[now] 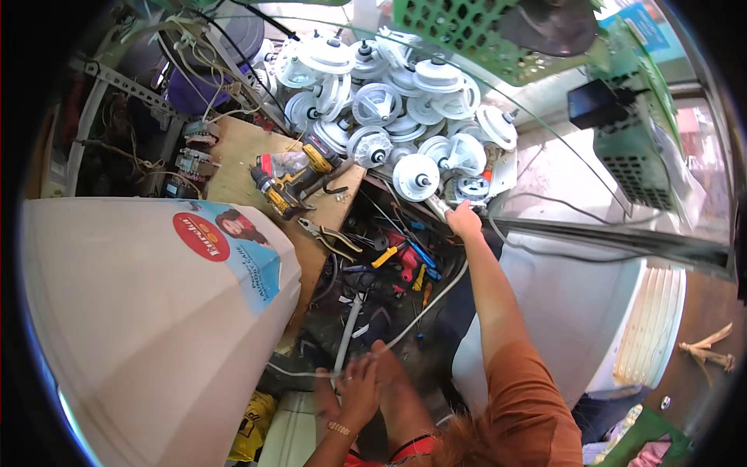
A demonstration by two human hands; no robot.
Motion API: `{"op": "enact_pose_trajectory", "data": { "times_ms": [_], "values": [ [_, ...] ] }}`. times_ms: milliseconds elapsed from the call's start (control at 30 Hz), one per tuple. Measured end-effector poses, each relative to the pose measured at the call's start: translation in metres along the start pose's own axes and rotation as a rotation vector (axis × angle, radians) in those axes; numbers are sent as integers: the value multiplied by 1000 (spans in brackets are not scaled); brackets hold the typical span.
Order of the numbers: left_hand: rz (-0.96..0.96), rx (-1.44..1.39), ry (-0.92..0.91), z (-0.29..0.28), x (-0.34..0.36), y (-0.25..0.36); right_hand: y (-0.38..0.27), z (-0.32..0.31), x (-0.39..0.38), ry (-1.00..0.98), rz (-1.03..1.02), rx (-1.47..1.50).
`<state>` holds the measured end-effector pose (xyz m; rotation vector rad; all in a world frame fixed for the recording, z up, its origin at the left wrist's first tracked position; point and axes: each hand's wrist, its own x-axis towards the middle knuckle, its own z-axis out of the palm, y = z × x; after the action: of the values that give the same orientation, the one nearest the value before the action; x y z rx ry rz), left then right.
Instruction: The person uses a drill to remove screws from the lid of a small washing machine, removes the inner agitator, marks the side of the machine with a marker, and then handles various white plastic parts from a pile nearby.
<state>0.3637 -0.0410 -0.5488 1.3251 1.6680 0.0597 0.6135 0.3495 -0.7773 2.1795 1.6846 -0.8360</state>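
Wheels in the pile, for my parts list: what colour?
Wheels: mostly white, in the head view.

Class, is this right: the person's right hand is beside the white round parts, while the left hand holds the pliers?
No: in the head view, the pliers lie partly on the wooden board, not in the left hand. The right hand is beside the white round parts.

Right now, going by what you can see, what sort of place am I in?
Probably a small repair workshop, perhaps for appliances: there's a heap of white wheel-like parts, a yellow-and-black power drill on a wooden board, and pliers.
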Motion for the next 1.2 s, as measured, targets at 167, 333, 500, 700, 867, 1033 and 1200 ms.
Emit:
{"op": "enact_pose_trajectory", "data": {
  "times_ms": [167, 333, 500, 700, 867, 1033, 1200],
  "values": [
    [-92, 54, 183, 14, -17, -64, 40, -9, 74, 25, -111, -292],
    [-377, -133, 219, 15, -68, -103, 54, -1, 121, 171, -212, -415],
    [-463, -161, 254, 33, -95, -117, 35, 10, 137, 44, -310, -460],
    [-473, -259, 220, 38, -85, -99, 31, 14, 149, 39, -279, -413],
    [-471, -233, 224, 41, -88, -98, 27, 23, 159, -22, -403, -460],
    [-512, -297, 220, 32, -77, -90, 34, 41, 158, 56, -405, -440],
    [-542, -329, 269, 48, -87, -99, 6, 36, 130, 31, -425, -515]
  ]
}}
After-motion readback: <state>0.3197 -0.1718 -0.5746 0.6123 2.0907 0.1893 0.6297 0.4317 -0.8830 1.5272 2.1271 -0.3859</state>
